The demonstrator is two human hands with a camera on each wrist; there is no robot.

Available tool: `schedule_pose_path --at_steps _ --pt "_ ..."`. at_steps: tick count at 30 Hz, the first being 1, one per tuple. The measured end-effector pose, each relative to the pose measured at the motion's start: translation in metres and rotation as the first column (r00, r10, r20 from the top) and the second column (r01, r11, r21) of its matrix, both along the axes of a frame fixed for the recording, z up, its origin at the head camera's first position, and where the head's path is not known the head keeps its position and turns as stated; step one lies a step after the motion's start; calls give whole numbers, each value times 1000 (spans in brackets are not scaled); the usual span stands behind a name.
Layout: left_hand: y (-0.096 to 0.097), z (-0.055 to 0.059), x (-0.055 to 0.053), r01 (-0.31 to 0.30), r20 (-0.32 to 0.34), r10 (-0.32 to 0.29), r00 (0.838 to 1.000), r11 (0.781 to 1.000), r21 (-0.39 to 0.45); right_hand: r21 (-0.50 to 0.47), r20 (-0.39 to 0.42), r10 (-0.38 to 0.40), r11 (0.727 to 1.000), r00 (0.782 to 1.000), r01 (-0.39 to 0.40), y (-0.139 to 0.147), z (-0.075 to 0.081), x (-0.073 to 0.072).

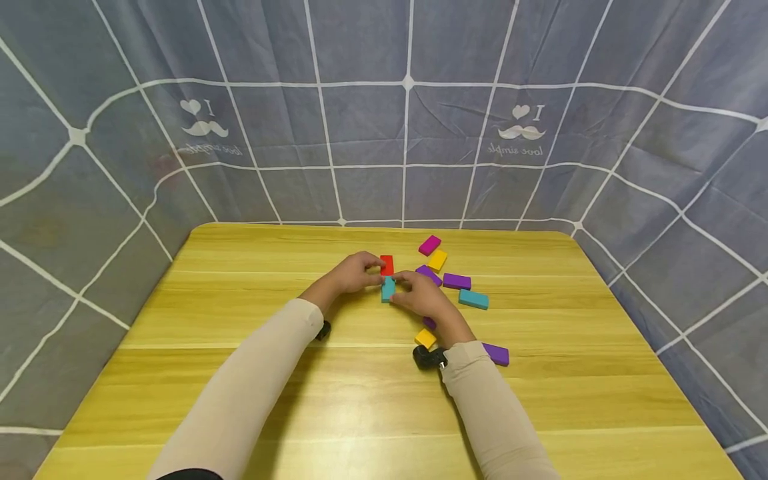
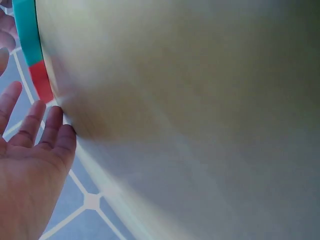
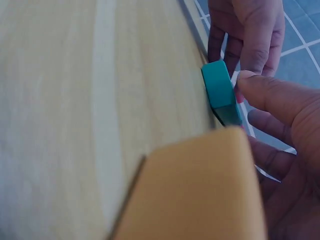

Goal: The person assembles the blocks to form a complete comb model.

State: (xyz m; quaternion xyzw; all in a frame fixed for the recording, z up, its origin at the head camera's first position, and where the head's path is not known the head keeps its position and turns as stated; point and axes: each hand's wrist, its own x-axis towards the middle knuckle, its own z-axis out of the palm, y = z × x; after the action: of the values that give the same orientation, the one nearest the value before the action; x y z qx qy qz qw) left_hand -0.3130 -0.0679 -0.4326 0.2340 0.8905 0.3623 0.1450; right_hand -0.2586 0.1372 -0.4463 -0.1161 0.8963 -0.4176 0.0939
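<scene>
A red block [image 1: 387, 265] and a teal block [image 1: 388, 289] lie end to end on the wooden table, the red one farther away. My left hand [image 1: 358, 272] is at their left side, its fingertips close to where the two meet. In the left wrist view its fingers [image 2: 52, 127] are spread and fairly straight beside the red block [image 2: 41, 82]. From the right, my right hand [image 1: 422, 295] has its thumb and index finger at the teal block's edge. The right wrist view shows that thumb [image 3: 270, 92] right by the teal block [image 3: 220, 87], the other fingers apart from it.
Right of the pair lie a magenta block [image 1: 429, 245], a yellow block [image 1: 437, 260], purple blocks [image 1: 457, 281] and another teal block [image 1: 473, 299]. Nearer are a yellow block [image 1: 425, 339] and a purple block [image 1: 496, 354] beside the right forearm. A grey checked curtain [image 1: 366, 127] surrounds the table.
</scene>
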Motion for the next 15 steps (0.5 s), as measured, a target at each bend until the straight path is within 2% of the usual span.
schedule_pose_path --at_steps 8,15 --pt "7 2 8 33 -66 -37 997 997 -71 -18 -40 12 1000 999 -13 11 8 9" --pt "6 0 11 -2 -30 -1 1000 995 -100 -49 -77 -5 999 997 1 24 22 25"
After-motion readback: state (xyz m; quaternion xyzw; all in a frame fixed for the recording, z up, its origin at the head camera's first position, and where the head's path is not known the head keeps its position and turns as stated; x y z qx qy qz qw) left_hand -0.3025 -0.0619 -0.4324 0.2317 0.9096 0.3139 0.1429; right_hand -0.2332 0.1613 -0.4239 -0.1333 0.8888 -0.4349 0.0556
